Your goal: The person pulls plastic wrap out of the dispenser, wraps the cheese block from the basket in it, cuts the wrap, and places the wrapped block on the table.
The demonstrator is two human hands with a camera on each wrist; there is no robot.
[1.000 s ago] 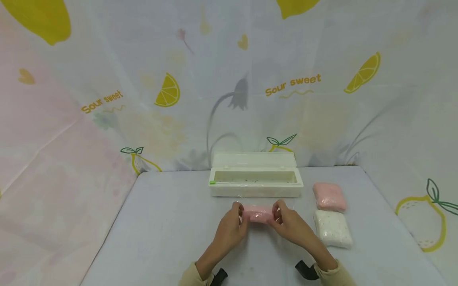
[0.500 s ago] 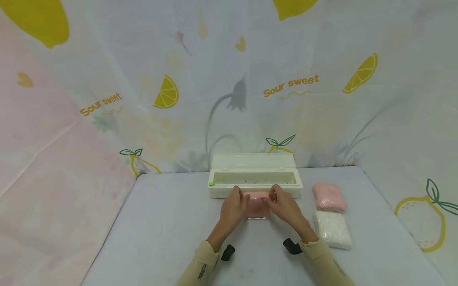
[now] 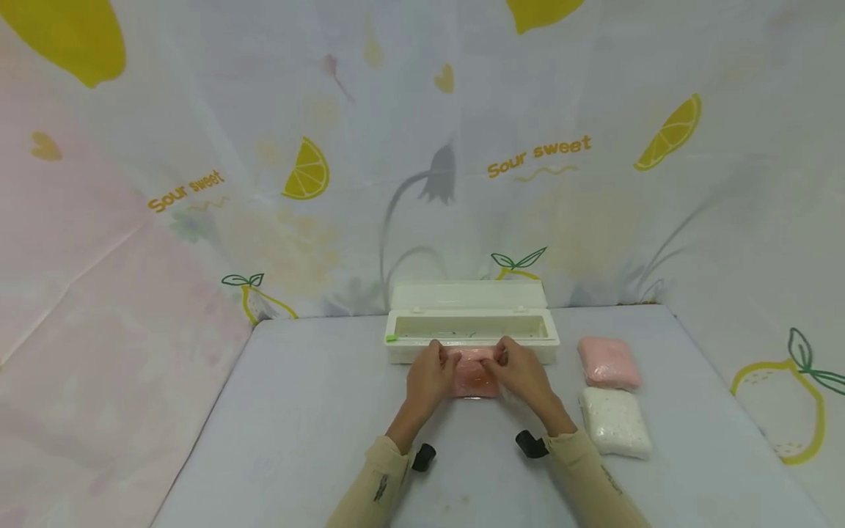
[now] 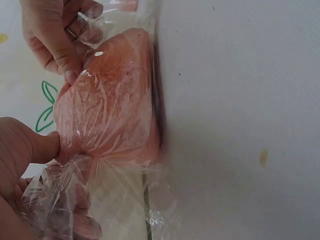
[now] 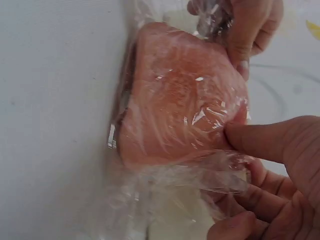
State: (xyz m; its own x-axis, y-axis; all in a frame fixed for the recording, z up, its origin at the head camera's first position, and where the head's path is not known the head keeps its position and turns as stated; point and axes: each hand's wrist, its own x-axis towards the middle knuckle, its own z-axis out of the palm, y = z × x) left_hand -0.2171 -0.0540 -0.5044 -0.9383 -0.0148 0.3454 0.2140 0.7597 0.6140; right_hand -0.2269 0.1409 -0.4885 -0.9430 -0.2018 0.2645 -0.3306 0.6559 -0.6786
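A pink, square, pillow-like bundle in clear cling film stands tilted up in front of the white box. My left hand pinches its upper left corner, thumb on the near face. At the upper right corner, my right hand pinches it the same way. The left wrist view shows loose film bunched over the left fingers, with the thumb pressing the pink bundle's edge. Crumpled film also spreads across the right fingers in the right wrist view. What the pink material is, I cannot tell.
Right behind the hands stands the long white cling film box, lid raised, a green tab at its left end. To the right lie a wrapped pink bundle and a wrapped white one. A printed curtain backs the table.
Both hands have moved away from the body toward the white box, raising the bundle's far edge. It was seen as a narrow pink roll; now its broad face shows.
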